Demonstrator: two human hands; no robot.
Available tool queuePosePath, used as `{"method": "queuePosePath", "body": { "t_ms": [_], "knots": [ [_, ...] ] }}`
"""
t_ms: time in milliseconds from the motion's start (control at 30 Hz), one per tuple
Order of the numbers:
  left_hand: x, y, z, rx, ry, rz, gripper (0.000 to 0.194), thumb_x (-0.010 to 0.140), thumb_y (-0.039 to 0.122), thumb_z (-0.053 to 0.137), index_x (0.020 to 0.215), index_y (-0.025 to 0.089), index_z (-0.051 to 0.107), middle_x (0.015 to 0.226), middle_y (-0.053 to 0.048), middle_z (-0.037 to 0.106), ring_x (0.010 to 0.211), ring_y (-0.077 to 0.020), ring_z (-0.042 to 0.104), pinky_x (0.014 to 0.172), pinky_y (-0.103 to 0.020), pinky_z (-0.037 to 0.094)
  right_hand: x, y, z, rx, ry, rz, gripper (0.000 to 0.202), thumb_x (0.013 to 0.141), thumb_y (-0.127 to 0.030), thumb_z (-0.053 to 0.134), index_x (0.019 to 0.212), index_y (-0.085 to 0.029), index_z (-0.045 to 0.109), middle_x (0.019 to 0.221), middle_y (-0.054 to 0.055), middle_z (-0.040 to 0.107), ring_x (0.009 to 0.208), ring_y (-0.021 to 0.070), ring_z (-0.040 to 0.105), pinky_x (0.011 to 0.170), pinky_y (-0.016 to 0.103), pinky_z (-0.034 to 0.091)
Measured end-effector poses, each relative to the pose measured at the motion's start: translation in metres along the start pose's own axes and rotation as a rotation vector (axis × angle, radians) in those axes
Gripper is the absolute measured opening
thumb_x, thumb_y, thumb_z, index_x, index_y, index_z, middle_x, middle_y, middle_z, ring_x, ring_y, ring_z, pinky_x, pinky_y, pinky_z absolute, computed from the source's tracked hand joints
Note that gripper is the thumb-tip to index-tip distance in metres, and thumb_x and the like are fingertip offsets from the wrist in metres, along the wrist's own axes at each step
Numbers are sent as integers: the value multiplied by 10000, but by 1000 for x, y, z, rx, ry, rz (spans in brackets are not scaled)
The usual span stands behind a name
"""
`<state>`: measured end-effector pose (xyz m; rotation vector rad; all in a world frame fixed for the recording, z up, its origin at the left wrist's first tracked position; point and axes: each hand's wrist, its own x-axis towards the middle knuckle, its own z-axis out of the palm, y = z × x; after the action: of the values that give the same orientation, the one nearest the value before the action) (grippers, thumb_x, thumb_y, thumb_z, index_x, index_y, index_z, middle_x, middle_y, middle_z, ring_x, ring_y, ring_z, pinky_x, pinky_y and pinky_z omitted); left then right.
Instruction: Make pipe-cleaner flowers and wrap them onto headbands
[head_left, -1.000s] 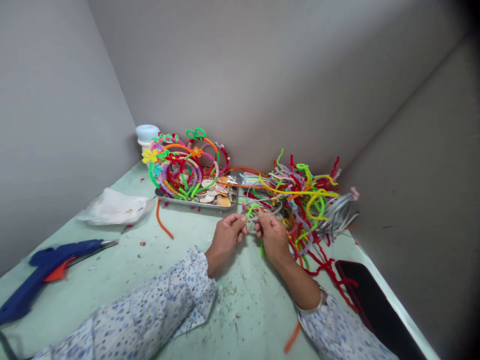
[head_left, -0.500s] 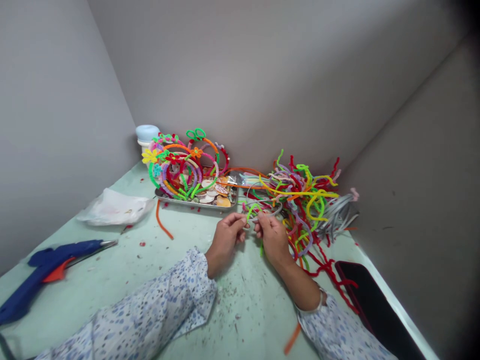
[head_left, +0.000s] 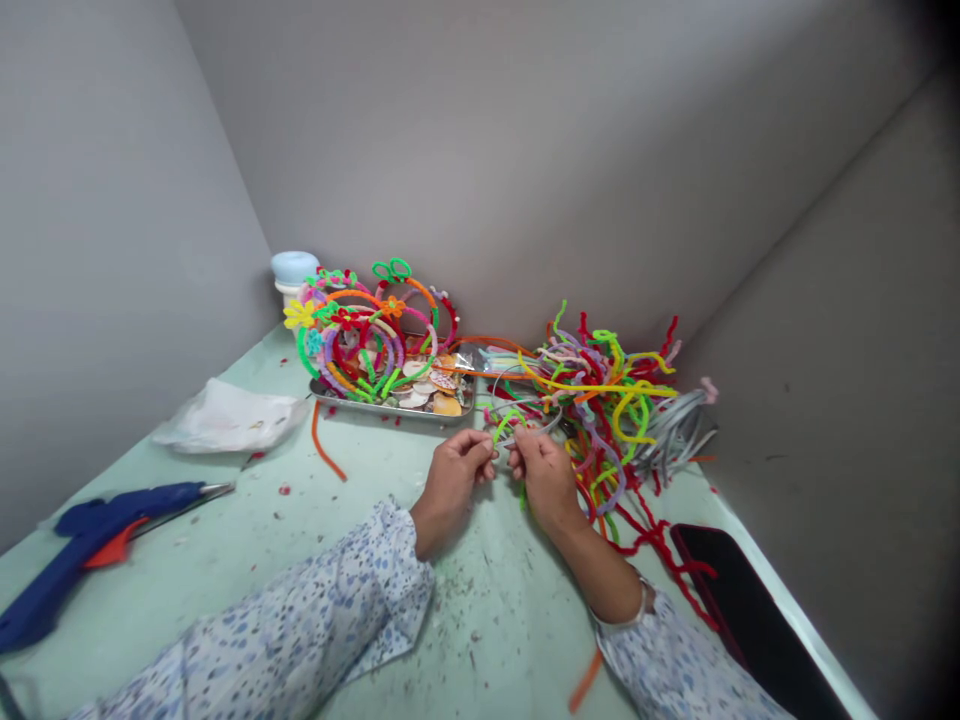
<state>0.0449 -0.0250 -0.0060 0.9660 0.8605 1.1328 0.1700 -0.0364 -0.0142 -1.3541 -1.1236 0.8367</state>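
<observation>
Over the middle of the table, my left hand [head_left: 456,484] and my right hand [head_left: 547,482] face each other, fingertips pinched a short gap apart. A bright green pipe cleaner [head_left: 509,418] arches between the two pinches, and a green end shows beneath my right hand. A thin grey band [head_left: 546,424], probably a bare headband, runs through the same spot; my fingers hide which of them grip it. Just behind my right hand lies a tangled heap of coloured pipe cleaners [head_left: 600,385].
Pipe-cleaner-wrapped headbands [head_left: 375,320] stand in a metal tray [head_left: 390,408] of flat decorations. A blue glue gun [head_left: 112,520] and a plastic bag [head_left: 229,415] lie left. On the right are a phone [head_left: 750,600] and grey bands [head_left: 675,435]. A blue-lidded container [head_left: 295,268] stands behind.
Hardly anything differs. Both hands keep their pinch, and the green pipe cleaner between them has shifted only slightly.
</observation>
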Motion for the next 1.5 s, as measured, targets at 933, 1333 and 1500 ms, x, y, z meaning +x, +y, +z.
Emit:
{"method": "queuePosePath", "body": {
  "t_ms": [933, 1333, 1500],
  "knots": [
    [1, -4, -1, -41, 8, -3, 143, 678, 236, 646, 787, 154, 601, 495, 29, 565, 446, -65, 485, 467, -176, 340, -1, -1, 2, 79, -5, 10, 397, 814, -516, 536, 624, -168, 565, 532, -24, 545, 458, 102, 467, 464, 234, 369],
    [-3, 2, 4, 29, 20, -5, 137, 683, 227, 630, 778, 128, 626, 476, 29, 548, 410, -58, 445, 434, -175, 322, -3, -6, -1, 262, -103, -190, 286, 814, -320, 574, 1081, -232, 630, 1126, 60, 620, 1053, 212, 553, 873, 348, 441],
    [-3, 3, 5, 15, 0, -24, 146, 666, 217, 641, 773, 119, 626, 481, 22, 554, 405, -56, 445, 431, -174, 325, -1, -2, 0, 297, -122, -234, 240, 796, -284, 583, 1015, -236, 667, 1149, 49, 606, 1102, 215, 521, 963, 375, 390]
  ]
}}
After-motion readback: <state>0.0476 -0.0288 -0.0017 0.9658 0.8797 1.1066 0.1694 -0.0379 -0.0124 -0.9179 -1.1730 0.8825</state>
